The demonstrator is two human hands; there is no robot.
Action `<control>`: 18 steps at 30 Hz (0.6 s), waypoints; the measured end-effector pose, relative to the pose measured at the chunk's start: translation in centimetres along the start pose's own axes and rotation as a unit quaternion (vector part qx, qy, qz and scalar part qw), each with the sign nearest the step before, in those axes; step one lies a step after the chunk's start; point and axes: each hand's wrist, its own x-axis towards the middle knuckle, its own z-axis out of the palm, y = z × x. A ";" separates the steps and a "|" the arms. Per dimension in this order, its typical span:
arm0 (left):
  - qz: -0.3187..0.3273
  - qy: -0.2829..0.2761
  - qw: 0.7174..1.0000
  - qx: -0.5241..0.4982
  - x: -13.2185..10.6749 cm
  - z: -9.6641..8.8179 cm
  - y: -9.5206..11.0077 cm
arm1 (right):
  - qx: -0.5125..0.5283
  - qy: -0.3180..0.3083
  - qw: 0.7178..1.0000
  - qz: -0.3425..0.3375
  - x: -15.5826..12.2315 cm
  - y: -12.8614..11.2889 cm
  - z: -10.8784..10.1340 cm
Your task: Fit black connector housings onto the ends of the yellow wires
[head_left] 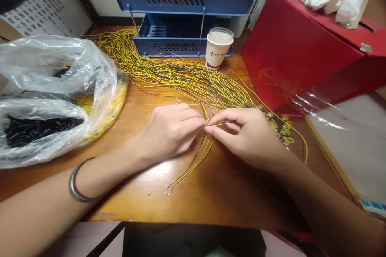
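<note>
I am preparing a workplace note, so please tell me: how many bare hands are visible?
2: the left hand and the right hand, fingertips close together at a thin yellow wire, over the table. Some fingers are hidden; I see no other hand.

Right hand pinching a yellow wire — left hand meeting it, paper cup beyond

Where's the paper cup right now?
In the head view, the paper cup stands right of centre, just beyond the bundle of yellow wires, in front of the right end of the blue tray rack and left of the red box.
</note>
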 end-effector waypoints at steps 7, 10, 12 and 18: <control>-0.014 -0.004 1.000 -0.016 0.0 0.2 0.0 | 0.018 -0.027 0.999 0.041 0.0 0.3 -0.2; -0.022 -0.018 0.999 -0.024 -0.1 0.2 0.1 | 0.011 -0.022 0.999 0.033 0.0 0.2 -0.1; -0.029 -0.026 0.999 -0.033 -0.1 0.2 0.0 | 0.007 -0.019 0.999 0.026 0.0 0.2 0.0; -0.045 -0.037 0.997 -0.053 -0.2 0.2 -0.2 | 0.001 -0.036 0.999 0.021 0.1 0.5 0.1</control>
